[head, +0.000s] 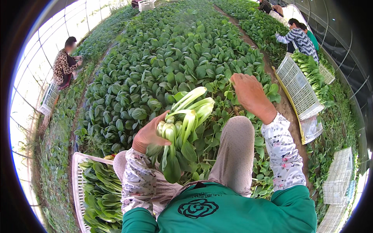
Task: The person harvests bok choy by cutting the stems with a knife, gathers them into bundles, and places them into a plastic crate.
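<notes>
My left hand (153, 132) grips a bunch of bok choy (169, 132) above my knee. Its cut pale stem bases point up and away from me, and the dark leaves hang down. Several longer stalks (193, 107) lie across the far side of the bunch. My right hand (250, 94) is held over the low plants beyond my right knee, its back towards me and the fingers curled. A bit of green shows at its fingertips; whether it is pinched there is hard to tell. Before me stretches the bed of growing bok choy (174, 58).
At my left stands a white plastic crate (76, 180) of picked bok choy. A filled crate (300, 87) sits across the soil path (291, 122) at right, with stacked crates (336, 177) nearer me. One person (62, 64) crouches at left; several others (300, 38) work at far right.
</notes>
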### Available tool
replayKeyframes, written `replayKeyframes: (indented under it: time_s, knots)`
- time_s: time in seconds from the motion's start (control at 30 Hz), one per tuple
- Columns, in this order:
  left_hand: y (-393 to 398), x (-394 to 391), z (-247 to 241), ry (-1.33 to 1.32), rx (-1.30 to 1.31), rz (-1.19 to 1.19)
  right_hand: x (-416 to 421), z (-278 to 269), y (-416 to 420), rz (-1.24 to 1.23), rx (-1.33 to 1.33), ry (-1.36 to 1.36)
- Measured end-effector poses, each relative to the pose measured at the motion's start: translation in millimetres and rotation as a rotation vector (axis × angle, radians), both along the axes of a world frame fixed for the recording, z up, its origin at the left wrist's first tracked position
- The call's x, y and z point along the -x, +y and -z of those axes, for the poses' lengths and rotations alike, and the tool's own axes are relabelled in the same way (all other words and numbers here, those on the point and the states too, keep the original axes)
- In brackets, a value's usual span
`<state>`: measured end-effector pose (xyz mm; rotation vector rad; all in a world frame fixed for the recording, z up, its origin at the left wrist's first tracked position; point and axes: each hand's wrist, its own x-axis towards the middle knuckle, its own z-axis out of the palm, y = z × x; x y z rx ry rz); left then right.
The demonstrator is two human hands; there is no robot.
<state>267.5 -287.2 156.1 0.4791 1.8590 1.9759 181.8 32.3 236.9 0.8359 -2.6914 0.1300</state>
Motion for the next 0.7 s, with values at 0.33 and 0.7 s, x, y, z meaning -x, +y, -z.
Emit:
replayKeyframes:
  time_s: [0.33,0.7]
  knots:
    - [-0.6,-7.9,6.8,0.04,-0.225,0.041,-52.1,32.4,-111.8,-0.704,1.293,-0.816]
    - [-38.5,-39.6,15.0,0.232,-0.46,-0.322,-18.1,2.8,-138.4,-0.335,1.377,-0.225]
